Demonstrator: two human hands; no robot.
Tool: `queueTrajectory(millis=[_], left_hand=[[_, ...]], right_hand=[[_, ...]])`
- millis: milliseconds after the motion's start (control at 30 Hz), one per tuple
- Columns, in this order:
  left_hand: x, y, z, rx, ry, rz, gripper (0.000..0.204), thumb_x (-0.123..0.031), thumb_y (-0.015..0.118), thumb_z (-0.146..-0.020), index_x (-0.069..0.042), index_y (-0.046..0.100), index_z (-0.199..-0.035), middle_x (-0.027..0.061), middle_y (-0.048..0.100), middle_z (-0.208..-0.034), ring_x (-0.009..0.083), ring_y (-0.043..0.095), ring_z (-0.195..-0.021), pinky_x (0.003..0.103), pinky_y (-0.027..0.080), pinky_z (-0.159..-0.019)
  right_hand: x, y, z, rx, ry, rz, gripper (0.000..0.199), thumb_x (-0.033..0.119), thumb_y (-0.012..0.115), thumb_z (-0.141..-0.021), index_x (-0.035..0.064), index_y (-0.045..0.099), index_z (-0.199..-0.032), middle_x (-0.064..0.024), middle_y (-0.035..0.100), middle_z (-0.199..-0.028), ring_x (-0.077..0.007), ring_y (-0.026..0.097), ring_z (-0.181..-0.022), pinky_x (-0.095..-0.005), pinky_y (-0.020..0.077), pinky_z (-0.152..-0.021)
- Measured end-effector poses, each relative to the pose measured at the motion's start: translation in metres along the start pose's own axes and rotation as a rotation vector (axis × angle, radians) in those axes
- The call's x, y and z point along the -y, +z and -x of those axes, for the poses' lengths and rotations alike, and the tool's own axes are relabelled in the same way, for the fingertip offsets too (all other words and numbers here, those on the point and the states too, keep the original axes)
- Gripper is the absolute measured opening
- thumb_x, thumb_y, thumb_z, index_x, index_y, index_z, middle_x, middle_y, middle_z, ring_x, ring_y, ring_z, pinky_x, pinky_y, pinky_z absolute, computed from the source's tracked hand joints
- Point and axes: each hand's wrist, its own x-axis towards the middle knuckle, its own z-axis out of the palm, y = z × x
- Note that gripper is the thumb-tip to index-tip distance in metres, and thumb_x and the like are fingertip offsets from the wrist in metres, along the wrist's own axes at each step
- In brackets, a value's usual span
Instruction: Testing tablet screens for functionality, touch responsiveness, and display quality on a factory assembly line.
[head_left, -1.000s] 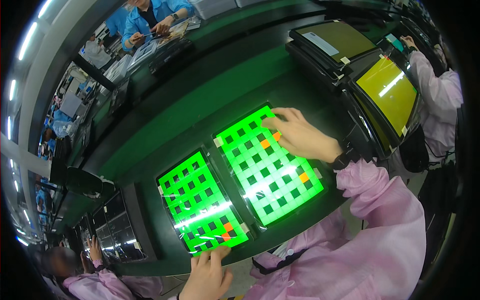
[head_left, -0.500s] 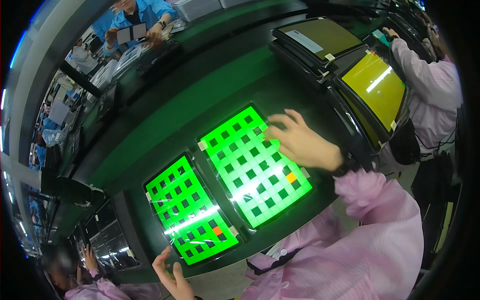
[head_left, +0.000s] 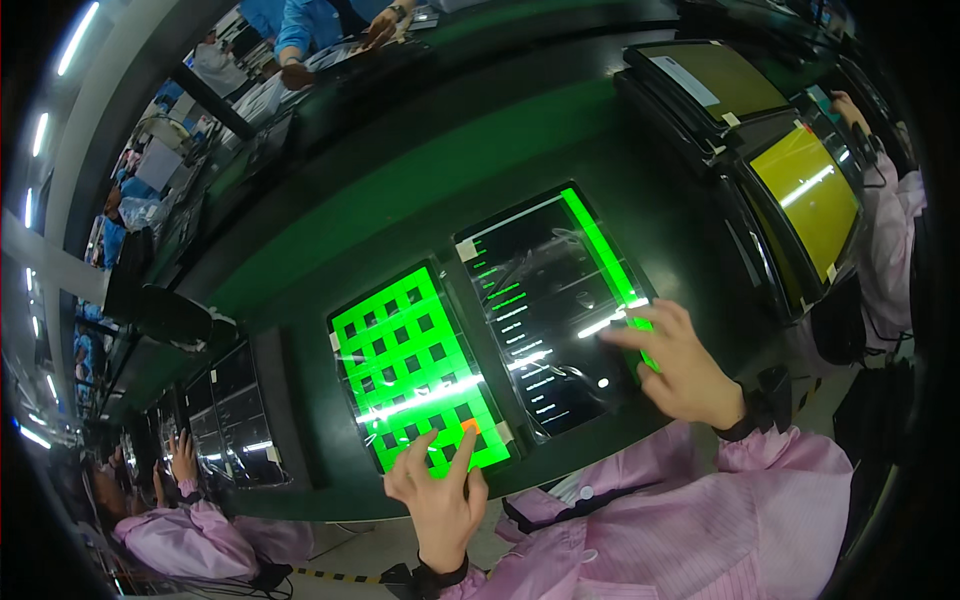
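Two tablets in clear film lie side by side on the dark bench. The left tablet (head_left: 400,350) glows green with dark squares and one orange square. My left hand (head_left: 440,490) is over its near edge, fingers apart, with the index fingertip at the orange square. On the right tablet (head_left: 545,300) there is a black screen with a list of green and white lines and a green band along its right side. My right hand (head_left: 680,365) hovers over that tablet's right edge, index finger stretched out over the screen. Neither hand holds anything.
Stacked tablets with a yellow screen (head_left: 805,195) and an olive screen (head_left: 715,80) lie at the right. Dark panels (head_left: 225,410) stand at the left beside a co-worker's hand (head_left: 182,458). More co-workers sit across the bench and at the far right.
My left hand has moved up and right onto the left tablet. My right hand has come down along the right tablet, whose screen went from a green checked pattern to a black list.
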Motion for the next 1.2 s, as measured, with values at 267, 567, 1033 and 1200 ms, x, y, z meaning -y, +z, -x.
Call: queueTrajectory(millis=[267,567,1033,1200], left_hand=[[0.058,0.003,0.008,-0.426,-0.612,0.018,0.027,-0.019,0.043,-0.094,0.003,0.058,-0.097,0.0206,0.051,-0.109,0.0375,0.046,-0.1,0.043,0.037,-0.086],[0.085,-0.012,0.028,-0.319,-0.752,0.654,0.049,-0.035,0.025,-0.1,0.006,0.049,-0.089,0.0224,0.051,-0.087,0.0341,0.049,-0.083,0.04,0.038,-0.078],[0.33,-0.086,0.073,-0.585,-0.967,0.842,0.078,-0.062,0.025,-0.093,0.005,0.062,-0.102,0.0066,0.064,-0.087,0.0151,0.056,-0.08,0.025,0.042,-0.078],[0.424,-0.113,0.13,-0.813,-0.942,0.861,0.087,-0.07,0.025,-0.087,0.007,0.058,-0.111,0.0153,0.065,-0.098,0.0256,0.057,-0.093,0.032,0.04,-0.087]], right_hand=[[-0.05,0.006,-0.015,-0.176,0.71,-0.482,0.042,0.026,0.051,-0.091,-0.007,0.051,-0.117,-0.0206,0.06,-0.109,-0.0279,0.057,-0.103,-0.0315,0.0408,-0.09],[-0.045,0.024,-0.01,-0.244,0.784,-1.135,0.061,0.052,0.04,-0.092,-0.0019,0.055,-0.115,-0.01,0.061,-0.108,-0.0177,0.055,-0.103,-0.0276,0.0383,-0.093],[0.121,0.175,-0.188,-0.099,0.51,-0.876,0.053,0.04,0.046,-0.088,-0.0104,0.06,-0.096,-0.0299,0.061,-0.095,-0.0343,0.057,-0.097,-0.0412,0.0421,-0.083],[0.197,0.215,-0.179,0.075,0.387,-0.741,0.044,0.034,0.04,-0.091,-0.002,0.065,-0.098,-0.0259,0.061,-0.103,-0.0458,0.046,-0.105,-0.0518,0.0351,-0.091]])
